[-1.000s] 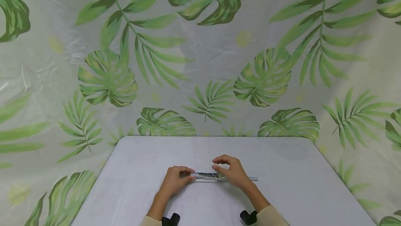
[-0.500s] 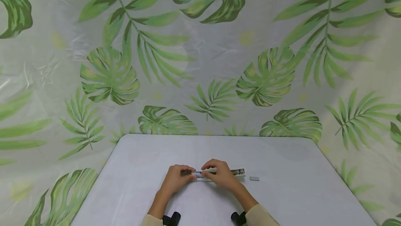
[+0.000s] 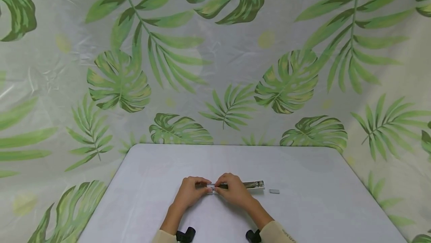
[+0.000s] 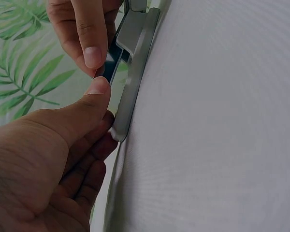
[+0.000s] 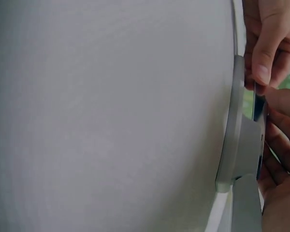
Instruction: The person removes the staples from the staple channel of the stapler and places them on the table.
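A pale grey stapler (image 3: 254,185) lies opened out on the white table, its top arm stretched to the right. My left hand (image 3: 191,194) pinches the left end of its metal staple channel between thumb and fingers. Close beside it, my right hand (image 3: 235,190) pinches the same channel, thumb and fingertips bent. In the left wrist view the stapler's grey base (image 4: 135,82) runs below the dark metal channel (image 4: 113,58), and the two thumbs nearly meet. The right wrist view shows the base (image 5: 232,135) too. Fingers hide the channel's inside.
A small grey strip, looking like a row of staples (image 3: 274,191), lies just right of the stapler. The white table (image 3: 303,175) has its back edge against a leaf-patterned curtain (image 3: 222,67). Black wrist devices sit on both forearms.
My right hand has come down and left along the stapler to close beside the left hand, uncovering the arm's right end and the grey strip. The left hand stays almost in place.
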Demonstrator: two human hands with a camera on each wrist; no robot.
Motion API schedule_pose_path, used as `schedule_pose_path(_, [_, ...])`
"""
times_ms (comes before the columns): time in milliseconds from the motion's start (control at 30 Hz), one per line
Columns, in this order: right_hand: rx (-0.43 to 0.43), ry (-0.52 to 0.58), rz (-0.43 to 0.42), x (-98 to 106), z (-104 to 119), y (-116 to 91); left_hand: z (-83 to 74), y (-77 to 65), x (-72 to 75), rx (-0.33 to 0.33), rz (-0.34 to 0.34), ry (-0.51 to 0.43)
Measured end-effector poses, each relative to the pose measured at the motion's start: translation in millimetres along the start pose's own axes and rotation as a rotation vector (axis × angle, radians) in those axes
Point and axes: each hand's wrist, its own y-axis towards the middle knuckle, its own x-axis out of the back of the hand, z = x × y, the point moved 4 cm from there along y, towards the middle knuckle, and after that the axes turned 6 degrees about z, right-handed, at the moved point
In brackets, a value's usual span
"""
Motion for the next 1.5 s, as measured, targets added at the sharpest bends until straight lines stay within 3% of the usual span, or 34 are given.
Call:
schedule_pose_path(367, [0.0,-0.091,-0.084,2.4,6.2,-2.6,-2.7,0.2,4.1,-0.006,-0.005,-0.001])
schedule_pose_path(500, [-0.003,-0.113,-0.079,0.8,5.4,-2.5,-3.5,-0.2,4.0,-0.007,-0.003,0.006])
schedule_pose_path(700, [0.012,-0.079,-0.061,-3.5,7.8,-1.6,-3.7,-1.7,3.7,-0.006,-0.001,0.008])
schedule_pose_path(1067, [-0.003,0.006,-0.146,-7.7,5.0,-2.2,-1.6,-2.6,2.0,-0.015,-0.005,0.011])
schedule_pose_path(1333, [-0.077,-0.03,-0.187,-7.1,5.3,-7.0,-1.5,-1.0,-0.7,-0.009,-0.001,0.003])
schedule_pose_path(1500, [-0.049,-0.014,-0.175,-7.5,6.0,-5.4,-3.6,-1.2,0.8,-0.009,-0.004,0.005])
